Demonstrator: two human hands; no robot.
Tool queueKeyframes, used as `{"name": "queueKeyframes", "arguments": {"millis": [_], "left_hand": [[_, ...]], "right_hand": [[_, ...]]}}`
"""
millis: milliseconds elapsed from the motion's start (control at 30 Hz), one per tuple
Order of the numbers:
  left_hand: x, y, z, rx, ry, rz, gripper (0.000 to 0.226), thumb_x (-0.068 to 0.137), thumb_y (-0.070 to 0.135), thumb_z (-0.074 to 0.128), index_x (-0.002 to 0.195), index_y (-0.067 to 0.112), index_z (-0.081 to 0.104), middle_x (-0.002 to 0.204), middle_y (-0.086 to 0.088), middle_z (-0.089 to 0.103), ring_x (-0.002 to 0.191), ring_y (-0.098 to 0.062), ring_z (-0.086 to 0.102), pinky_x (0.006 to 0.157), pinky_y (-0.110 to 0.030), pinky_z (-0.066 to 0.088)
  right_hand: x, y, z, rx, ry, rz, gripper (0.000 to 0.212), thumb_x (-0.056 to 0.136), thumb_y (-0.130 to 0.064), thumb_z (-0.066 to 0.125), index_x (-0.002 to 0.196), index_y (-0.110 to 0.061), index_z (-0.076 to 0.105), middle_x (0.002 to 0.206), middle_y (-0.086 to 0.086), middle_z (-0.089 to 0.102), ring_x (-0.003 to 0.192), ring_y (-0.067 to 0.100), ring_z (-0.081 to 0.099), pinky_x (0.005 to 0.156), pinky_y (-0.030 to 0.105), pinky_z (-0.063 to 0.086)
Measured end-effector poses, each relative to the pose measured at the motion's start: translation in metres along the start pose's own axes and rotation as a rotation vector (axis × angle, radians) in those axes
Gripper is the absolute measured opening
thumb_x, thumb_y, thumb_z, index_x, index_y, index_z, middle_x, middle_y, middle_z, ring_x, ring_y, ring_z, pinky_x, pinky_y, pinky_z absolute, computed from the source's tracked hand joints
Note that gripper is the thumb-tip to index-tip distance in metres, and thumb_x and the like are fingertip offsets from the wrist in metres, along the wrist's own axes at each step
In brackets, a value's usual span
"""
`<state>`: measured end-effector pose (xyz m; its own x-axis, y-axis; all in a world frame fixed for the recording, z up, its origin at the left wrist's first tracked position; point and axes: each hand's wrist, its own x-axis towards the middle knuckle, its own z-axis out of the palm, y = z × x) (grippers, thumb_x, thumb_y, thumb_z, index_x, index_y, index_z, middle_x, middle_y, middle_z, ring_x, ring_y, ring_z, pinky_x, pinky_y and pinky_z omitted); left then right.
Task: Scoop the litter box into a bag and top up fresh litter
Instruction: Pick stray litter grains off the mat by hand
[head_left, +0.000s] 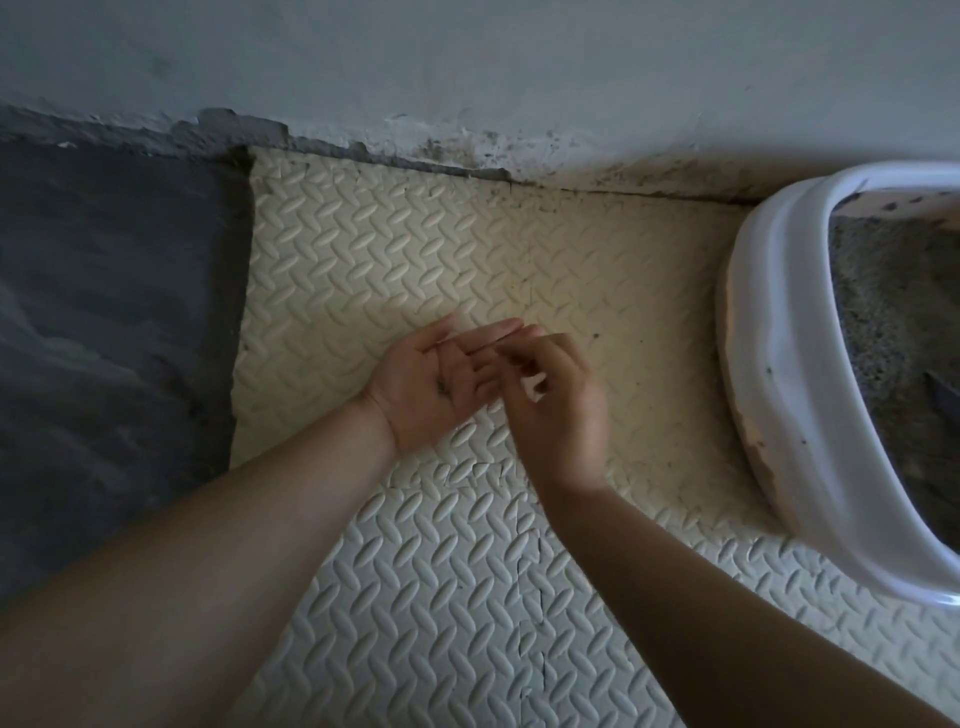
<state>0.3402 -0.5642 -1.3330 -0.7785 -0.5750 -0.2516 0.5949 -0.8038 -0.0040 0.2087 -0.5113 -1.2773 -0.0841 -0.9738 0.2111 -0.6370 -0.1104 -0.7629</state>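
Far left of the frame, dark bare floor (104, 338), then the cream foam mat (415, 249) under my arms. Centre frame, my left hand (428, 402) lies palm up, fingers straight and relaxed, a few dark specks (442, 387) on the palm. Just right of it, my right hand (558, 415) is over those fingertips, fingers curled and blurred — whether it pinches anything I cannot tell. At the right edge sits the white litter box (779, 364), grey litter (893, 322) inside — clear of both hands.
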Motion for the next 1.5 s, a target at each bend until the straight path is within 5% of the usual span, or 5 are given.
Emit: {"name": "queueKeyframes", "arguments": {"millis": [233, 500, 833, 1133, 1500], "left_hand": [[-0.003, 0.0, -0.003, 0.029, 0.086, 0.025, 0.063, 0.099, 0.039, 0.022, 0.138, -0.007, 0.038, 0.147, -0.021, 0.038, 0.135, -0.034, 0.039, 0.111, -0.042, 0.034], [-0.005, 0.002, -0.009, -0.062, 0.015, -0.024, 0.065, 0.096, 0.039, 0.026, 0.144, -0.005, 0.029, 0.152, -0.02, 0.028, 0.14, -0.032, 0.029, 0.113, -0.042, 0.03], [-0.004, -0.001, -0.002, -0.019, 0.048, 0.051, 0.063, 0.096, 0.039, 0.029, 0.137, -0.008, 0.04, 0.146, -0.023, 0.039, 0.134, -0.034, 0.04, 0.11, -0.043, 0.034], [0.002, -0.007, 0.0, 0.109, 0.079, 0.12, 0.062, 0.098, 0.04, 0.018, 0.134, -0.004, 0.043, 0.145, -0.018, 0.042, 0.135, -0.027, 0.039, 0.11, -0.038, 0.033], [-0.004, -0.002, -0.005, 0.107, 0.043, 0.102, 0.061, 0.1, 0.037, 0.019, 0.138, -0.005, 0.038, 0.148, -0.02, 0.037, 0.137, -0.03, 0.037, 0.113, -0.04, 0.028]], "right_hand": [[0.03, 0.057, -0.032, -0.058, 0.184, 0.469, 0.023, 0.083, -0.024, 0.068, 0.106, -0.026, 0.07, 0.095, -0.009, 0.058, 0.082, 0.003, 0.055, 0.077, 0.02, 0.05], [0.043, 0.079, -0.029, -0.099, 0.146, 0.582, 0.013, 0.079, -0.033, 0.071, 0.091, -0.028, 0.075, 0.091, -0.014, 0.06, 0.082, 0.001, 0.058, 0.08, 0.026, 0.051], [0.019, 0.039, -0.016, -0.024, 0.225, 0.557, 0.004, 0.087, -0.024, 0.064, 0.089, -0.025, 0.068, 0.092, -0.008, 0.062, 0.08, 0.0, 0.058, 0.073, 0.017, 0.05], [-0.042, -0.02, 0.034, 0.091, -0.026, 0.329, 0.012, 0.083, -0.022, 0.071, 0.095, -0.021, 0.074, 0.083, -0.01, 0.058, 0.076, 0.006, 0.055, 0.067, 0.012, 0.044], [-0.025, -0.02, 0.019, 0.244, 0.083, 0.317, 0.011, 0.084, -0.022, 0.069, 0.095, -0.024, 0.069, 0.081, -0.005, 0.063, 0.073, 0.014, 0.059, 0.068, 0.029, 0.053]]}}
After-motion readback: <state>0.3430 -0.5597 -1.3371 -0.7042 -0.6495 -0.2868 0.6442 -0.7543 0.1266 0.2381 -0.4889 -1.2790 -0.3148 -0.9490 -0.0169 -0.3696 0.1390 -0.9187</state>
